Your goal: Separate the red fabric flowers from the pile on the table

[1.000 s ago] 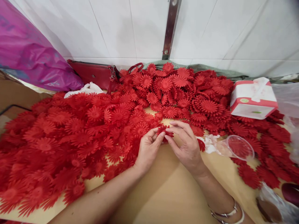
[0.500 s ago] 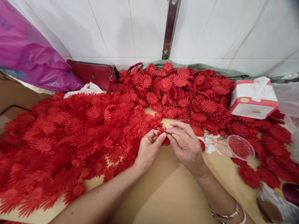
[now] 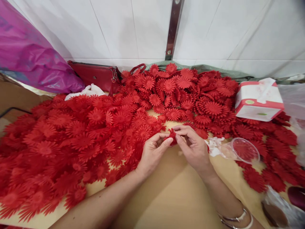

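Between my two hands, over the front edge of the heaps, is a small red artificial flower (image 3: 172,137) with its petals pointing up. My left hand (image 3: 153,151) pinches it between thumb and fingers from the left. From the right, my right hand (image 3: 193,148) grips its petals with thumb and forefinger, the other fingers curled. The flower's underside is partly hidden by the fingers. Loose red flower pieces (image 3: 83,140) are heaped to the left of my hands, and a stacked pile of red flowers (image 3: 183,82) rises behind them.
A tissue box (image 3: 259,100) sits on flowers at the right. Nearer are crumpled white tissue (image 3: 214,146) and a clear plastic cup (image 3: 245,150) on its side. A red purse (image 3: 95,78) and a purple plastic bag (image 3: 35,54) stand at the back left against the white tiled wall (image 3: 152,28).
My right fingers, which were raised and spread beside the flower, have closed onto its petals. The flower has shifted slightly right and its petals stand more upright.
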Tool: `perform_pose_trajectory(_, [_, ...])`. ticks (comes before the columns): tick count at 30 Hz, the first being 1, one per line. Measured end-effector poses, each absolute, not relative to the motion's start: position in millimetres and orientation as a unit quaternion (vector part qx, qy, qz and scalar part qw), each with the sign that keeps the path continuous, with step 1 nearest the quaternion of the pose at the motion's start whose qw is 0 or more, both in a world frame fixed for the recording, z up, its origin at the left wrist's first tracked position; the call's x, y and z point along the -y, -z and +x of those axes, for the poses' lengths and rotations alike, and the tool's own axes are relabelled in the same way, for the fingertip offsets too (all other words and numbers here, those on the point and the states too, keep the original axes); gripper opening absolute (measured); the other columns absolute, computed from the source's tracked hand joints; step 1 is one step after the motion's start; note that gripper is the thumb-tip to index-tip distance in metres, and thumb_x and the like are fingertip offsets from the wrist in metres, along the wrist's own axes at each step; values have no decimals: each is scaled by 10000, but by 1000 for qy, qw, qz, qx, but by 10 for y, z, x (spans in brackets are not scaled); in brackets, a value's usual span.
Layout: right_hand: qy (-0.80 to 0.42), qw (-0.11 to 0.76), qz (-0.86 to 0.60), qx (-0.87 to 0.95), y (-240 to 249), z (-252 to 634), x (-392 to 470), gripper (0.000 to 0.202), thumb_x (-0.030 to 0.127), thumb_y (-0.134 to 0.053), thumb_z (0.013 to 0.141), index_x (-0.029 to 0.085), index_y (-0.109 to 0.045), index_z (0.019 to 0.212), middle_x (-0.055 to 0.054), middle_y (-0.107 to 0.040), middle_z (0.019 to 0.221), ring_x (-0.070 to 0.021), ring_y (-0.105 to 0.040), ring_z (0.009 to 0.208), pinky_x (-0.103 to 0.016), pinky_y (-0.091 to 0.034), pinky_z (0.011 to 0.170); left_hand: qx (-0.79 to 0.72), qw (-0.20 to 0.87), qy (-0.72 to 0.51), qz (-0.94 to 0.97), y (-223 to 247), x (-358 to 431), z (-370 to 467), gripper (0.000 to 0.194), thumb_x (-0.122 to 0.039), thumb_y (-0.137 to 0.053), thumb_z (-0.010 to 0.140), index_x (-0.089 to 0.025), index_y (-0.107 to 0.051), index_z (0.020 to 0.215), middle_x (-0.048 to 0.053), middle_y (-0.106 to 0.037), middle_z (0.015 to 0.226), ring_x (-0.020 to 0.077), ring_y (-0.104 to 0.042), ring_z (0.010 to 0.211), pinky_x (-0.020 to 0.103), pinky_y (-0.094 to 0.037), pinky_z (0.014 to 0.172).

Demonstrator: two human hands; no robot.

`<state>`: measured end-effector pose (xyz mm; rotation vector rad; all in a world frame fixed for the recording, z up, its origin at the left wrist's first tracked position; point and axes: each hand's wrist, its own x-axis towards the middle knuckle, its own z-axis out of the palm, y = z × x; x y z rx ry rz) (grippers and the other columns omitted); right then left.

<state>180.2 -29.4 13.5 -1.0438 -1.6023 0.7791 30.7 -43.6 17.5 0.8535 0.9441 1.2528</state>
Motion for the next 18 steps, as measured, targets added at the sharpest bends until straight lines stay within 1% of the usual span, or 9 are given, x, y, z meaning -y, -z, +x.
perform_pose_trajectory(4, [-384, 531, -462, 598, -55, 1807, 278, 127, 336, -624, 955, 228, -674, 911, -73, -706, 1124, -206, -673, 1041, -363, -549, 900, -425, 594, -551, 404, -146, 435, 296, 273, -418, -806, 804, -160, -716, 809, -12, -659, 740, 111, -567, 698, 227, -480, 723])
perform_pose_trajectory(7, [-385, 577, -492, 526, 13, 1860, 231, 150, 366, -639, 945, 227, -636, 889, -38, -708, 990, -180, -671, 902, -341, -541, 844, -441, 570, -570, 394, -99, 434, 296, 289, -436, -787, 825, -165, -690, 808, -32, -614, 726, 97, -523, 689, 209, -451, 712])
perform_pose_trajectory(9, [-384, 599, -507, 487, 32, 1903, 201, 155, 372, -652, 939, 227, -611, 898, -12, -685, 882, -168, -665, 820, -332, -537, 808, -445, 567, -584, 373, -56, 432, 301, 294, -447, -778, 834, -170, -681, 840, -31, -617, 765, 98, -530, 715, 210, -454, 737])
perform_pose_trajectory(11, [-371, 599, -520, 484, 27, 1923, 188, 143, 363, -646, 944, 227, -605, 925, -1, -672, 837, -165, -666, 790, -330, -536, 790, -441, 569, -601, 347, -6, 428, 309, 292, -455, -759, 852, -177, -671, 869, -25, -627, 812, 104, -550, 750, 215, -467, 766])
perform_pose_trajectory(13, [-337, 569, -534, 526, 13, 1906, 198, 117, 339, -625, 956, 225, -627, 983, -21, -692, 881, -177, -678, 832, -345, -544, 809, -428, 572, -622, 319, 42, 421, 316, 272, -445, -739, 875, -185, -661, 889, -25, -627, 839, 104, -565, 769, 218, -478, 781])
perform_pose_trajectory(14, [-316, 547, -536, 560, 6, 1886, 209, 115, 318, -609, 963, 222, -644, 1017, -42, -707, 937, -188, -685, 886, -362, -549, 842, -420, 575, -632, 306, 61, 417, 319, 258, -434, -732, 884, -188, -657, 898, -25, -628, 846, 103, -571, 773, 218, -484, 782])
perform_pose_trajectory(16, [-270, 509, -524, 627, -10, 1839, 235, 155, 269, -566, 978, 218, -671, 1082, -88, -714, 1094, -213, -677, 1048, -411, -540, 954, -407, 580, -643, 290, 81, 410, 323, 236, -407, -742, 882, -189, -656, 915, -21, -639, 865, 102, -583, 785, 221, -491, 789])
perform_pose_trajectory(18, [-229, 502, -502, 666, -40, 1801, 262, 204, 226, -518, 996, 220, -684, 1114, -109, -695, 1202, -223, -644, 1172, -451, -501, 1058, -411, 577, -641, 294, 76, 409, 324, 243, -390, -776, 854, -183, -664, 915, -18, -648, 873, 99, -585, 794, 218, -486, 794])
